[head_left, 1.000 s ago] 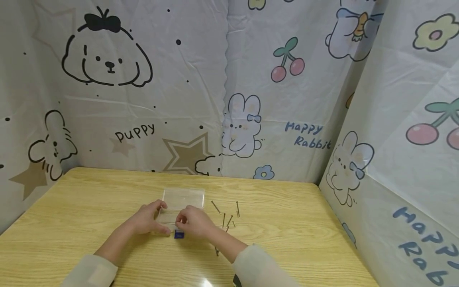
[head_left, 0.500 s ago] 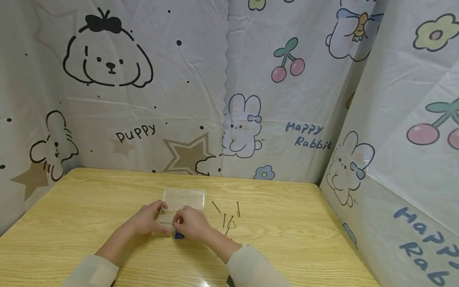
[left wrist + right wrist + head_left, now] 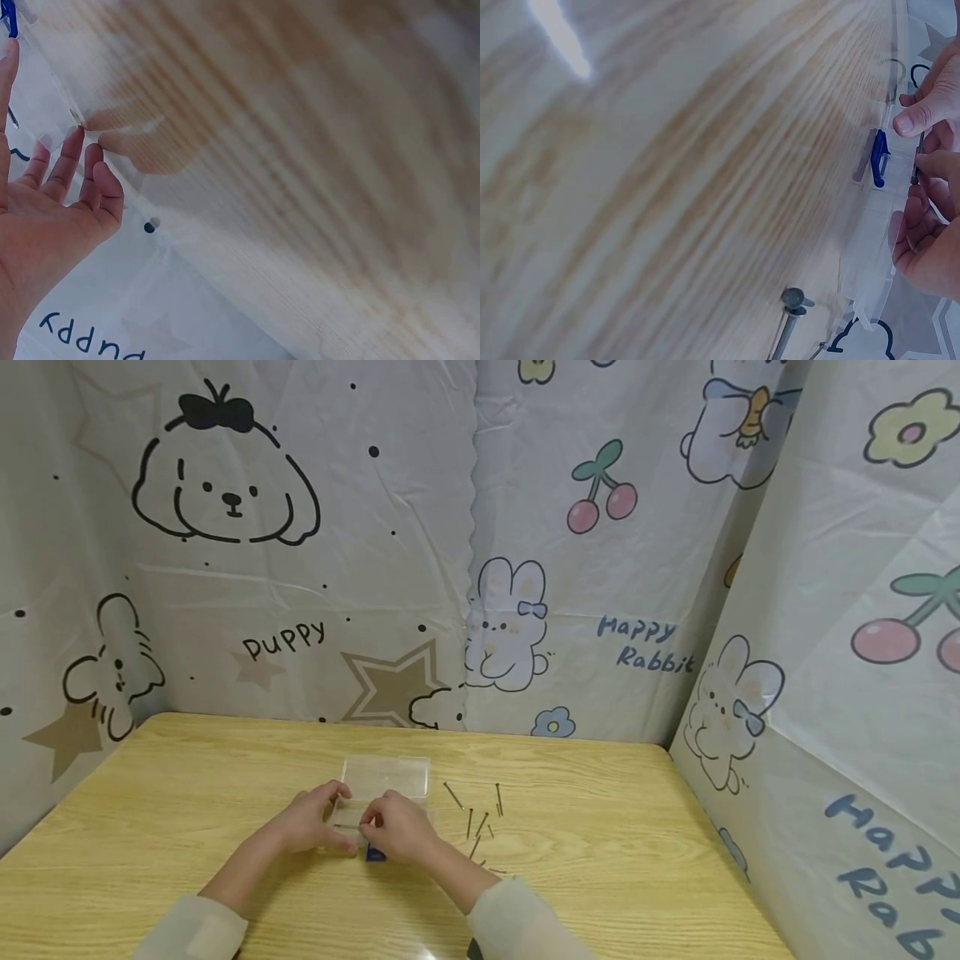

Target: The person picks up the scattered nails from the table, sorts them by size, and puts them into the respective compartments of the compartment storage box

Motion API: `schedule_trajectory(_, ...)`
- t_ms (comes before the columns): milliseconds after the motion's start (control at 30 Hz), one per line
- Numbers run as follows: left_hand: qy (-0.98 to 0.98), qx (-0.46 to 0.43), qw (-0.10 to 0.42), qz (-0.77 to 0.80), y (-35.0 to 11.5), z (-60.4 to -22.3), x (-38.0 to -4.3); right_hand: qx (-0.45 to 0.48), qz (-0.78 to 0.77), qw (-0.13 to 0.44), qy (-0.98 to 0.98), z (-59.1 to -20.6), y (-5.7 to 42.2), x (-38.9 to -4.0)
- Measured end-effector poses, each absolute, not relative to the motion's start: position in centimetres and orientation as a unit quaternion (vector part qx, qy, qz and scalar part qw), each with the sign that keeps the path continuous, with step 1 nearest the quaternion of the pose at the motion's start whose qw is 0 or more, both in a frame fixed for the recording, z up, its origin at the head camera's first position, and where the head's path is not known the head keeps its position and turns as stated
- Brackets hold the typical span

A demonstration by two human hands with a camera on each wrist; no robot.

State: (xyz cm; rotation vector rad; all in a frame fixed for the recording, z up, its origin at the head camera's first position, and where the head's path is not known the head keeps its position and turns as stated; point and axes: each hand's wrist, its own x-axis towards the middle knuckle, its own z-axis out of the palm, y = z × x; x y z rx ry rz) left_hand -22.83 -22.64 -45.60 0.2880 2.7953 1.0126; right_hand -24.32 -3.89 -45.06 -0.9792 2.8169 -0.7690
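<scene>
A clear plastic box [image 3: 866, 259] lies on the table with its lid [image 3: 386, 777] folded back and a blue latch [image 3: 881, 159] on its front side. My left hand [image 3: 311, 820] holds the box's left end, thumb at the front edge and fingers at the back. Over the box, my right hand [image 3: 401, 827] pinches a nail [image 3: 918, 161] between thumb and fingers. In the head view that nail lies crosswise, pointing left towards my left hand. The right fingers partly cover the latch and the box's interior in the head view.
Several loose nails [image 3: 453, 795] lie scattered on the wooden table [image 3: 600, 860] to the right of the box, some beside my right forearm. A patterned cloth [image 3: 420, 527] hangs behind the table and along its sides.
My right hand has shifted slightly left over the box with the nail, covering more of the blue latch, then stayed nearly still. The left hand has kept its place.
</scene>
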Motion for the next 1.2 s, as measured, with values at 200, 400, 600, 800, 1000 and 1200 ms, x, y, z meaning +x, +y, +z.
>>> schedule_trajectory(200,0.932,0.1,0.077,0.341,-22.6,-45.4,-22.7,-0.309,-0.253,0.032,0.916,-45.1,-4.0,-24.3)
schedule_trajectory(400,0.931,0.104,0.076,0.342,-22.6,-45.3,-22.6,-0.305,-0.253,0.034,0.918,-45.2,-4.1,-24.3)
schedule_trajectory(600,0.932,0.092,0.074,0.342,-22.5,-45.4,-22.7,-0.299,-0.274,0.037,0.913,-45.1,-3.9,-24.4)
schedule_trajectory(800,0.936,0.087,0.069,0.335,-22.4,-45.5,-22.6,-0.298,-0.291,0.036,0.908,-44.6,-3.2,-24.3)
schedule_trajectory(1000,0.939,0.078,0.072,0.326,-22.3,-45.5,-22.7,-0.294,-0.292,0.03,0.909,-43.6,-2.0,-24.4)
schedule_trajectory(1200,0.941,0.076,0.066,0.324,-22.3,-45.7,-22.8,-0.295,-0.289,0.015,0.911,-43.1,-0.7,-25.0)
